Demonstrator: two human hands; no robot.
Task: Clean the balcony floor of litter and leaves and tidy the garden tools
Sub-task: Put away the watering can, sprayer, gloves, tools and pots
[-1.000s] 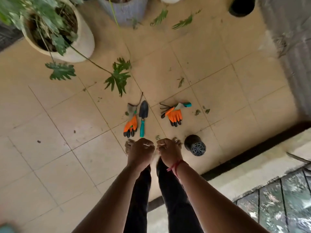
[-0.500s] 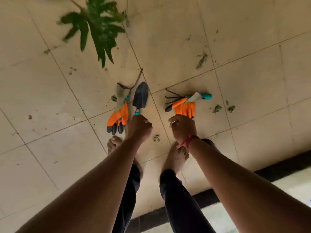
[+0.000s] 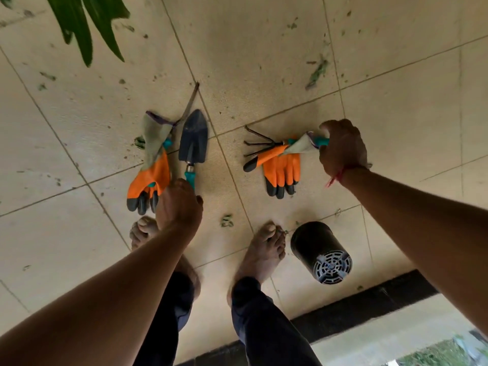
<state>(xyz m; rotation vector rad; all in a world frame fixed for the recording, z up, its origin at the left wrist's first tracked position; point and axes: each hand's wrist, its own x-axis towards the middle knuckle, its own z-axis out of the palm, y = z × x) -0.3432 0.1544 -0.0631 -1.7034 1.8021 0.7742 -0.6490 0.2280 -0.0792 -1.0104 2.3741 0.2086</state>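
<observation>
On the beige tiled floor [image 3: 79, 233] lies a dark trowel [image 3: 194, 138] with a teal handle; my left hand [image 3: 179, 207] grips the end of that handle. Left of it lies an orange and grey glove [image 3: 151, 165] over another teal-handled tool. To the right, a hand rake [image 3: 257, 143] with dark prongs lies under a second orange glove [image 3: 281, 165]. My right hand [image 3: 342, 146] grips the rake's teal handle together with the glove's grey cuff. Small leaf bits [image 3: 317, 72] and a torn green scrap [image 3: 227, 221] lie scattered on the tiles.
A black plastic pot [image 3: 320, 252] lies on its side by my right foot [image 3: 264, 249]. My left foot [image 3: 144, 231] stands under my left hand. A green plant leaf [image 3: 87, 22] hangs in at the top left. A dark threshold strip [image 3: 356, 310] borders the floor at the bottom right.
I have bent lower toward the floor. My right hand moved from the glove's fingers to the rake's handle end and closed on it. My left hand stays on the trowel handle.
</observation>
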